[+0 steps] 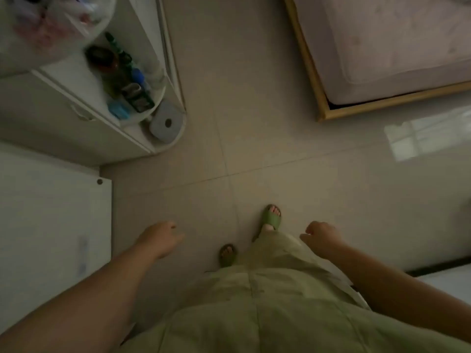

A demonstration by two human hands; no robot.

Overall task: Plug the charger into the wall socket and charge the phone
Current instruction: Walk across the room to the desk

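I am standing near the bed [382,54], left hand [159,239] and right hand [322,239] hanging with fingers [179,236] loosely curled, empty, expecting the unseen charger light, best pinched by its hard body.

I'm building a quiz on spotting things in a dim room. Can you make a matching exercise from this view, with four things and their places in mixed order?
Things:
1. wooden-framed bed with pale mattress
2. grey square box with a round hole
3. green slipper
4. translucent plastic bag

Places:
A. top left corner of the view
B. top right of the view
C. on the rounded end of the white shelf
D. worn on a foot, lower centre

Pairs: 1-B, 2-C, 3-D, 4-A
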